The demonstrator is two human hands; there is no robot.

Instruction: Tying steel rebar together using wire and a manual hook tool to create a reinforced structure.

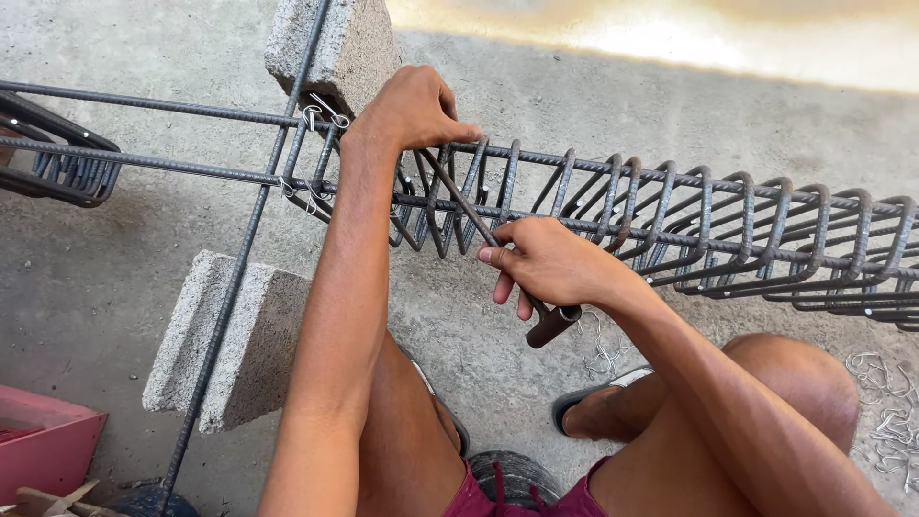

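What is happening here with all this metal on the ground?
A seated person is working on a long rebar cage lying across the concrete floor. The left hand grips the top bar of the cage beside a stirrup. The right hand holds a slim hooked tying tool whose tip reaches in among the stirrups. A cross bar rests on two concrete blocks under the cage, and loose wire ties lie by the right knee.

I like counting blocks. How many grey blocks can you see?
2. One block sits at the top, beyond the left hand. The other block lies lower left, beside that arm. More may be hidden out of view.
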